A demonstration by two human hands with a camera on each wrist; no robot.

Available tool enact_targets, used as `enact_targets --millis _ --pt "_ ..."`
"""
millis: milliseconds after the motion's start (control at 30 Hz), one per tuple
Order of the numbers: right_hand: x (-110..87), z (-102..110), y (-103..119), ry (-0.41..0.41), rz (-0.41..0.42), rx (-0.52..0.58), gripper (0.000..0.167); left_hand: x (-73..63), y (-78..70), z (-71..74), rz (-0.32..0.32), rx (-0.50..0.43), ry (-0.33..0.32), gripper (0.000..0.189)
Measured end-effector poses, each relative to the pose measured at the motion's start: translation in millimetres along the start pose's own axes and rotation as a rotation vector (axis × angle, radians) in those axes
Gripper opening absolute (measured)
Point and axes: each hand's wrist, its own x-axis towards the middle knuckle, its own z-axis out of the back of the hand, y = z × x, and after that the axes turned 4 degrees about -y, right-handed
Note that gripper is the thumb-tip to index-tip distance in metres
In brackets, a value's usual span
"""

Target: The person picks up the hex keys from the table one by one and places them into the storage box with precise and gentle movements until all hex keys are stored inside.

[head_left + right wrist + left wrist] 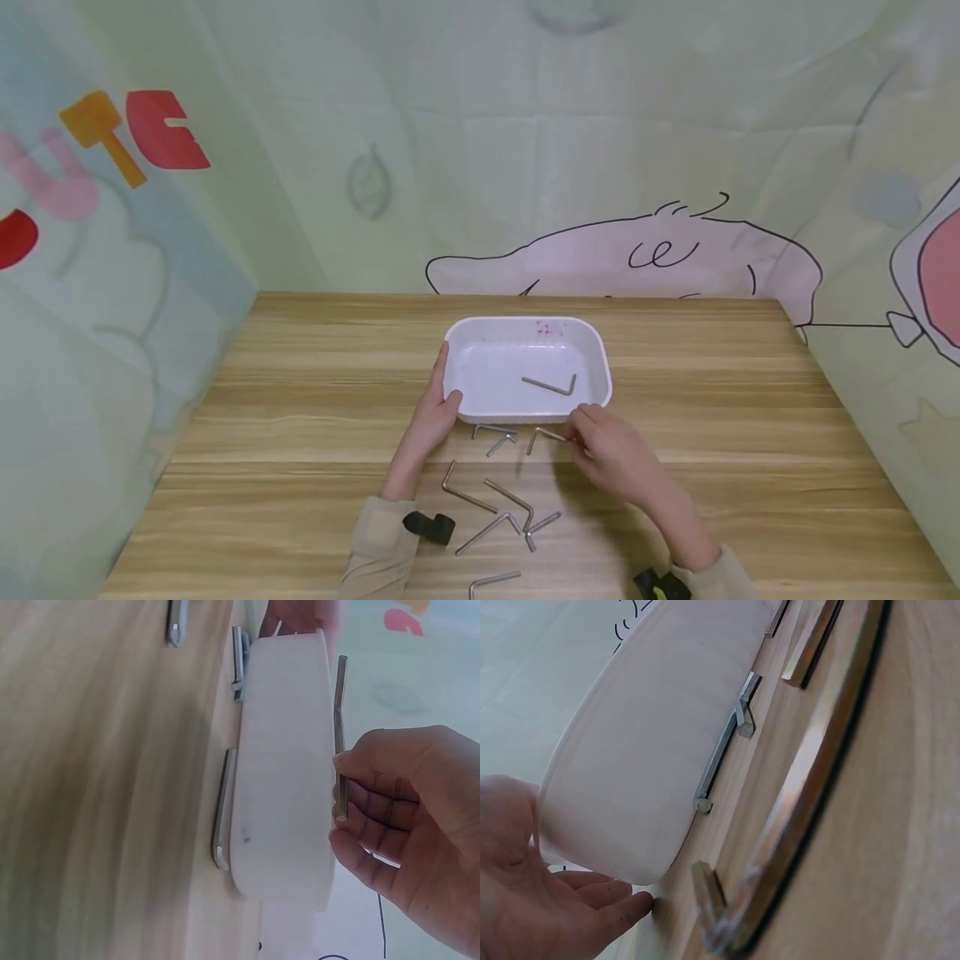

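Note:
My left hand (431,412) holds a white plastic tray (480,408) at its left end, thumb at the front rim and fingers along the side. In the left wrist view, its fingertips (641,900) lie at the tray's lower edge. Just off the tray's front right corner, my right hand (615,454) pinches a hex key (341,757) between thumb and fingers, level with the rim in the right wrist view. Inside the tray lies another L-shaped hex key (551,386). A pair of silver hex keys (495,430) rests against the tray's front wall.
Several more hex keys lie scattered on the wooden table (315,475) in front of the tray, among them a bronze-toned one (468,498) and a silver one (495,578) nearest me. Printed curtains (480,167) hang behind and at both sides of the table.

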Motion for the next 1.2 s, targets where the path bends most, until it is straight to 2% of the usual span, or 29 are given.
enact_targets --millis 67,167,300,667,867,1200 --pt "2.0 1.1 0.5 -0.002 -0.004 0.001 0.019 -0.3 0.3 -0.3 -0.004 0.000 -0.002 0.076" --pt "5.0 1.5 0.7 -0.008 -0.013 0.008 0.018 3.2 10.2 -2.8 -0.008 0.002 -0.006 0.076" --pt "8.9 1.5 1.0 -0.002 -0.029 0.015 0.017 3.0 11.9 -3.0 -0.009 -0.001 -0.005 0.077" --pt "19.7 -0.6 -6.1 -0.062 0.014 0.050 0.015 4.3 11.5 -5.1 -0.002 0.009 -0.009 0.076" --pt "27.9 0.4 -7.9 -0.075 0.012 0.082 0.012 2.3 8.2 -2.8 0.017 0.023 -0.012 0.076" --pt "39.2 -1.2 -17.5 -0.010 -0.122 0.133 0.009 4.2 9.9 -2.3 0.011 0.028 -0.002 0.076"
